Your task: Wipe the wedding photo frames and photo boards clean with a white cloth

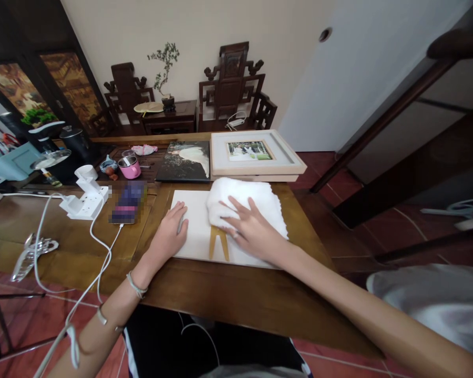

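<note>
A white frame back lies flat on the wooden table, with a gold stand piece on it. My left hand rests flat on the frame's left edge, fingers stretched out. My right hand lies spread on a white cloth that covers the frame's right part, pressing it down. Neither hand grips anything.
Behind lie a white picture frame stacked on another and a dark photo print. To the left are a phone on a cable, a white power strip, a pink cup and tea ware. Carved chairs stand at the wall.
</note>
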Tool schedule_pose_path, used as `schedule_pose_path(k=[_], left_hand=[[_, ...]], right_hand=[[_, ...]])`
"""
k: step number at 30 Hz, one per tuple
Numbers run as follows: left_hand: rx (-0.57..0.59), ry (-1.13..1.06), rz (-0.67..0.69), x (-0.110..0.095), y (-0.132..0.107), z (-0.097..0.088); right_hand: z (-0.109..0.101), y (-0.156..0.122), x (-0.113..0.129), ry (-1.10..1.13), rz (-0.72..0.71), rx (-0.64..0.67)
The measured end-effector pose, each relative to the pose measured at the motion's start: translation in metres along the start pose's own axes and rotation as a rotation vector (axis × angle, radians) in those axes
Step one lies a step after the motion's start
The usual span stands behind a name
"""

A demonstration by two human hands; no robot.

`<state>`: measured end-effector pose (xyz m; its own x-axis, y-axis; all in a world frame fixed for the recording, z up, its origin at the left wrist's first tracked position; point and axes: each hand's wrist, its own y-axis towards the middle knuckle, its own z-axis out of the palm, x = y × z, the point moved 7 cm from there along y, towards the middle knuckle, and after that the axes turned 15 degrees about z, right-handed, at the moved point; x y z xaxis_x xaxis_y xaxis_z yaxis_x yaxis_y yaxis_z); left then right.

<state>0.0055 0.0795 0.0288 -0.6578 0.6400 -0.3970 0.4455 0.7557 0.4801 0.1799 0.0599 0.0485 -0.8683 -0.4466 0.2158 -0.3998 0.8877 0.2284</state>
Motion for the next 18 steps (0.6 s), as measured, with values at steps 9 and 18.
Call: schedule_pose_path(k=[9, 18], left_hand=[[0.011, 0.013, 0.014, -0.001, 0.000, 0.000], [0.016, 0.016, 0.003, 0.000, 0.000, 0.000]], right_hand=[[-0.014, -0.084, 0.058, 0.156, -0.265, 0.228], [-0.008, -0.027, 0.028, 0.123, -0.213, 0.144]])
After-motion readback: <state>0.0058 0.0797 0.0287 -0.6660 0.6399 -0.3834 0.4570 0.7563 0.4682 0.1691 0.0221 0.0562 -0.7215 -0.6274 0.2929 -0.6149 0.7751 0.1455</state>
